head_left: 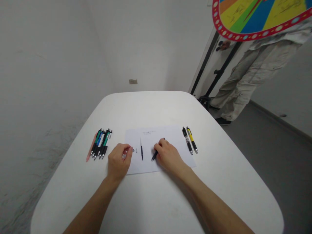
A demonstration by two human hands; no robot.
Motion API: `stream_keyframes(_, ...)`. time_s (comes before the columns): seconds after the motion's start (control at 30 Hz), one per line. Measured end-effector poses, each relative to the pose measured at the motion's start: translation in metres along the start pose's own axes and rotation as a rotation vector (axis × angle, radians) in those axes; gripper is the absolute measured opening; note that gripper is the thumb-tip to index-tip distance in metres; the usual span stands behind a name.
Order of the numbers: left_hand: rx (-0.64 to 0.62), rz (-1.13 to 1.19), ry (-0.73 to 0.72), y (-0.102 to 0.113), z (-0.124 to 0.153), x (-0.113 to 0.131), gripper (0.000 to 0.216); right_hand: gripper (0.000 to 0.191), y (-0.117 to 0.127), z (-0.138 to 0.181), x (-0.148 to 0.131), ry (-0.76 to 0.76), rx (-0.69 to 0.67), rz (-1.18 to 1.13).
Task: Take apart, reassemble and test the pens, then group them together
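Note:
A sheet of white paper with a few small lines of writing lies on the table. My right hand is closed around a dark pen, whose tip points toward me just above the paper. On the sheet between my hands rests a pen refill, pale at its far end and dark at the near end. Beside it is a tiny clear piece. My left hand is at the paper's left edge, thumb and fingertips pinched together next to a small dark bit; what they hold, if anything, is hidden.
Several pens lie in a bunch on the left of the white table. Two more, a black-and-clear pen and a yellow pen, lie at right. Beyond, a person stands behind a colourful wheel on a black stand.

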State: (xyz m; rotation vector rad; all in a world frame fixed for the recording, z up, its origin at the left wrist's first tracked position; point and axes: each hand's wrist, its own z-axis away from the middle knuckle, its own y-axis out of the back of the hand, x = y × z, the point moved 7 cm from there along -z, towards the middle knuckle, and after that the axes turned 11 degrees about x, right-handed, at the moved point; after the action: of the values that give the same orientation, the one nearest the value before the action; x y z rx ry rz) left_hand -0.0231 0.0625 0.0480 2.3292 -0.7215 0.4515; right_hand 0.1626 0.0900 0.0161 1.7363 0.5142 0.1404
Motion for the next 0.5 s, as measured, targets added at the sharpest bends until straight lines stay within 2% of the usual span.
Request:
stream_keyframes(0.17,-0.011,0.002,0.005,-0.0002,0.0001,0.0007,0.015,0.022,-0.0009,0.0011,0.0,0.114,0.071,0.054)
stream_keyframes(0.3,-0.03,0.02,0.015,-0.0011,0.001,0.0008,0.015,0.021,0.0006,0.0021,0.0027,0.13,0.15,0.024)
stream_keyframes(0.5,-0.053,0.057,-0.011,-0.0037,0.0019,0.0051,0.014,0.024,-0.0038,0.0039,-0.0007,0.189,0.088,-0.017)
